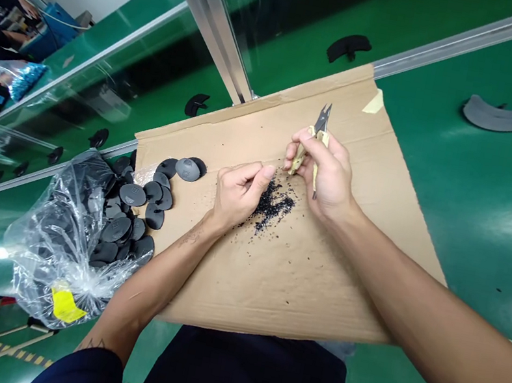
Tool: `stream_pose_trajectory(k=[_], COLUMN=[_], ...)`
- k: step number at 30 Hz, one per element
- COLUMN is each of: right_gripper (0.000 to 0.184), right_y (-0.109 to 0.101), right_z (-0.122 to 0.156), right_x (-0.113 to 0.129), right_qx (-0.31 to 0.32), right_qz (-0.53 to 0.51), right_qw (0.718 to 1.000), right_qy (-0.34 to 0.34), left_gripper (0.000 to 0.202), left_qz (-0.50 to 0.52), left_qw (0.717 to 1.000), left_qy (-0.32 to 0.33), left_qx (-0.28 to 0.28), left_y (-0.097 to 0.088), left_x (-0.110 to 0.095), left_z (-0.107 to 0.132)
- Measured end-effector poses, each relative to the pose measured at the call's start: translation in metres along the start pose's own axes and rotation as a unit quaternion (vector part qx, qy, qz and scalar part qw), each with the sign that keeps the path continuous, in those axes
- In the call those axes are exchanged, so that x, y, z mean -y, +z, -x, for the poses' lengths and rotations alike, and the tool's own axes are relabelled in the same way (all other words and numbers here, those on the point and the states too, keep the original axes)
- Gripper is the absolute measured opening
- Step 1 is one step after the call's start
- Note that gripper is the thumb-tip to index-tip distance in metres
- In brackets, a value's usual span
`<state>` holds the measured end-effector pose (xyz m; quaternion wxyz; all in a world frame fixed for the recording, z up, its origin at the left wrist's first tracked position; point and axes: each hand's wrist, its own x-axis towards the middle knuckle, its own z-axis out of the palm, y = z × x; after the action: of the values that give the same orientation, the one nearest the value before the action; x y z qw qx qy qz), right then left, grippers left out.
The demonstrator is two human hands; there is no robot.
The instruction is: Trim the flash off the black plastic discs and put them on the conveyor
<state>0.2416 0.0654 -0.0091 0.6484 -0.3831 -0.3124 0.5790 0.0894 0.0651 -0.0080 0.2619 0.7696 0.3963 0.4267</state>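
Fingers [302, 137] of the right hand [333, 175] are wrapped around the pale yellow handles of a pair of nippers [321, 122], held above the cardboard sheet [318, 288] with dark blades slightly parted and pointing toward its far edge. The left hand [238, 195] is near the sheet's middle, its fingers curled closed and the thumb pressed against them; whether something small is pinched inside, I can't tell from this angle. Between the hands, just beside the left one, small black bits [275, 209] lie in a loose heap, with a few scattered toward the near edge. Black oval pieces [133, 195] overlap at the sheet's left edge, partly inside a clear plastic bag [58, 216] bearing a yellow label [66, 305]. One paler oval piece [187, 169] rests on a darker one near the far left corner. Pale tape [375, 101] marks the sheet's far right corner. Beyond it, a grey curved piece [507, 118] lies on the green desk [495, 207], well apart from both hands.
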Motion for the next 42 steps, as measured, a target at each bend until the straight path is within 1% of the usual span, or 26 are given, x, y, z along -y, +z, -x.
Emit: stream_pose_trajectory(k=[3,6,11,15,18,21,24,27,29,31,34,36,37,39,42], right_gripper=[0.016,0.013,0.012,0.015,0.015,0.017,0.02,0.021,0.019,0.017,0.017,0.017,0.018,0.019,0.022], right_y=[0.0,0.0,0.0,0.0,0.0,0.0,0.0,-0.001,-0.001,-0.001,-0.001,-0.001,-0.001,-0.002,-0.002], right_z=[-0.001,-0.001,-0.001,0.0,0.0,0.0,0.0,0.0,0.0,0.0,-0.001,-0.001,-0.001,-0.001,-0.001], right_x=[-0.001,-0.001,0.0,0.0,0.0,-0.001,0.0,0.0,-0.001,-0.001,-0.001,-0.001,-0.001,-0.001,-0.001], right_qx=[-0.001,0.001,0.001,-0.001,0.001,0.006,0.005,0.003,0.004,0.005,0.004,0.001,0.001,0.004,0.01], right_qz=[0.0,-0.007,-0.018,-0.011,-0.011,-0.01,0.0,0.005,0.002,-0.005,-0.005,0.001,0.003,0.003,0.005], right_qw=[1.0,1.0,1.0,1.0,1.0,1.0,1.0,1.0,1.0,1.0,1.0,1.0,1.0,1.0,1.0], right_qy=[-0.001,-0.001,-0.003,0.001,-0.001,-0.003,-0.002,-0.001,-0.001,-0.001,-0.001,0.0,0.0,-0.001,-0.004], left_gripper=[0.051,0.045,0.051,0.054,0.049,0.04,0.04,0.044,0.042,0.038,0.039,0.041,0.043,0.049,0.066], left_qz=[-0.001,0.014,0.009,-0.026,-0.032,-0.003,-0.01,-0.034,-0.032,-0.023,-0.019,0.001,0.027,0.111,0.234], left_qw=[1.0,1.0,0.999,0.998,0.997,0.999,0.999,0.997,0.996,0.996,0.998,0.999,1.0,0.993,0.968], left_qy=[0.026,0.021,0.019,0.048,0.07,0.048,0.032,0.059,0.075,0.077,0.056,0.029,0.011,-0.031,-0.088], left_qx=[0.008,-0.006,-0.026,-0.027,-0.026,-0.021,-0.038,-0.042,-0.033,-0.032,-0.036,-0.022,-0.011,0.006,0.003], left_y=[-0.001,-0.001,0.002,0.001,0.001,0.002,0.003,0.001,-0.001,-0.002,-0.003,-0.003,-0.004,-0.007,-0.017], left_x=[0.0,0.001,0.002,0.001,0.002,0.003,0.003,0.003,0.005,0.007,0.01,0.008,0.005,-0.001,-0.011], left_z=[0.0,0.0,0.0,0.0,0.001,0.002,0.002,0.002,0.002,0.003,0.007,0.008,0.009,0.008,0.004])
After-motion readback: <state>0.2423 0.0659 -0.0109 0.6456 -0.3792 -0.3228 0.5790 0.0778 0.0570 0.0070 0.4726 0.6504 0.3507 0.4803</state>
